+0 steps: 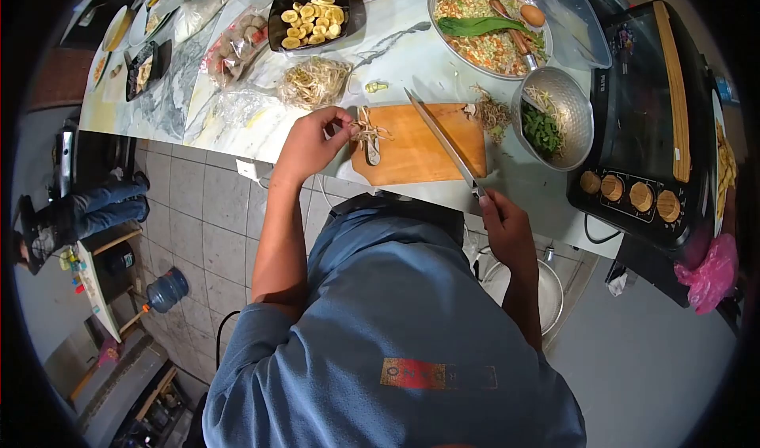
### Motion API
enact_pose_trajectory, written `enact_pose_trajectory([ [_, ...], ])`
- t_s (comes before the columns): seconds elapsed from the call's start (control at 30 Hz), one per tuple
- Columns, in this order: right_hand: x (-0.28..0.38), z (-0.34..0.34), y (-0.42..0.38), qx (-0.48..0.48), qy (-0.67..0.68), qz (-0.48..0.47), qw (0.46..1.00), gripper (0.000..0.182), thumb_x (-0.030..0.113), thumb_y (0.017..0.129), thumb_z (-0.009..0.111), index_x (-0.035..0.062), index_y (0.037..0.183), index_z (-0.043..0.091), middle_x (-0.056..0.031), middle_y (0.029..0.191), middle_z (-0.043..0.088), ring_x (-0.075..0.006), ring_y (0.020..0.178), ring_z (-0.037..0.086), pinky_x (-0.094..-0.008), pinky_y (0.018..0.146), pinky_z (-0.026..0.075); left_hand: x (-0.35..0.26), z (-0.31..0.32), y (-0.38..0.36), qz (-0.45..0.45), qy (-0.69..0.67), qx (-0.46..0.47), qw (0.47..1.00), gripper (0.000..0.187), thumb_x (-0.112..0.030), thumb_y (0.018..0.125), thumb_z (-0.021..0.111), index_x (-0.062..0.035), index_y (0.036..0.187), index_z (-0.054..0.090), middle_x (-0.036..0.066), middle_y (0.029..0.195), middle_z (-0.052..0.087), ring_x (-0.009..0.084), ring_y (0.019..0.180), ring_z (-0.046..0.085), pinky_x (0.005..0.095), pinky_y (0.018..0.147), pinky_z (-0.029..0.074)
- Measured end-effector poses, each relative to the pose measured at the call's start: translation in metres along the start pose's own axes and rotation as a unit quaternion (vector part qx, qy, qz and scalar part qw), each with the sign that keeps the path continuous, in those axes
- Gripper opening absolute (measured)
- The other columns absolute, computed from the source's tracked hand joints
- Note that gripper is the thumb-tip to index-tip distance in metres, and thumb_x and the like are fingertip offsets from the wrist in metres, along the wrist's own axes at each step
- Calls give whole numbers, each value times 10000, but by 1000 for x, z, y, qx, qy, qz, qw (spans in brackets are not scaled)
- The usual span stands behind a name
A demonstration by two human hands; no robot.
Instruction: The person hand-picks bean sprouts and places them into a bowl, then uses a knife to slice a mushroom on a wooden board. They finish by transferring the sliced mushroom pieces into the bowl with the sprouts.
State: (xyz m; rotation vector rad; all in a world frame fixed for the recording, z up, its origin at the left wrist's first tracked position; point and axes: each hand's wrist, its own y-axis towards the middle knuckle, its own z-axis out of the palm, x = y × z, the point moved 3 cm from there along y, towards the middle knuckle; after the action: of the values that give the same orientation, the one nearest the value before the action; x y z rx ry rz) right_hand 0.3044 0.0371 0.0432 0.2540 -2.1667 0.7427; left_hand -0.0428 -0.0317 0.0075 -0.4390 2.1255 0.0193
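My left hand [317, 142] is at the left end of a wooden cutting board [427, 143], its thumb and fingertips pinched on a few bean sprouts [367, 131]. The sprouts lie partly over the board's handle slot. Wrapped round a knife handle near the counter's front edge is my right hand [508, 225]. The long blade of the knife [442, 137] slants across the board, tip pointing away and left. Behind my left hand sits a plastic bag of bean sprouts [314, 82]. Brownish sprout trimmings [494, 114] are heaped by the board's right corner.
Right of the board, a metal pot [582, 135] holds chopped greens and sprouts. Beyond it are a large tray of shredded vegetables [467, 48] with an egg, and a black oven [633, 100]. Sliced bananas fill a dark bowl [279, 13]. Another person [87, 203] is at far left.
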Motion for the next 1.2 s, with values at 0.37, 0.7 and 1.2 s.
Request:
enact_pose_trajectory([
  [0.37, -5, 4, -5, -20, 20, 14, 1000, 331, 284, 1017, 592, -14, 1132, 677, -54, 635, 565, -86, 608, 473, -294, 571, 402, -29, -18, 4, 56, -12, -65, 996, 110, -88, 919, 714, -11, 996, 721, 34, 884, 711, 93, 758, 583, 245, 672, 471],
  [0.7, -14, 3, -13, -50, 36, 33, 998, 354, 275, 1009, 606, -42, 1153, 669, -67, 661, 598, -99, 619, 506, -295, 586, 420, -39, 7, 28, 103, -14, -44, 994, 134, -122, 946, 690, -14, 1019, 719, 62, 922, 724, 124, 781, 605, 264, 703, 474],
  [1.2, -29, -5, -32, -69, 51, 124, 988, 427, 348, 1014, 585, -9, 1237, 656, -135, 795, 692, -141, 717, 612, -295, 704, 483, -64, 71, 62, 78, 74, 84, 991, 262, -204, 953, 686, -45, 1160, 673, 172, 922, 735, 261, 806, 715, 349, 735, 538],
])
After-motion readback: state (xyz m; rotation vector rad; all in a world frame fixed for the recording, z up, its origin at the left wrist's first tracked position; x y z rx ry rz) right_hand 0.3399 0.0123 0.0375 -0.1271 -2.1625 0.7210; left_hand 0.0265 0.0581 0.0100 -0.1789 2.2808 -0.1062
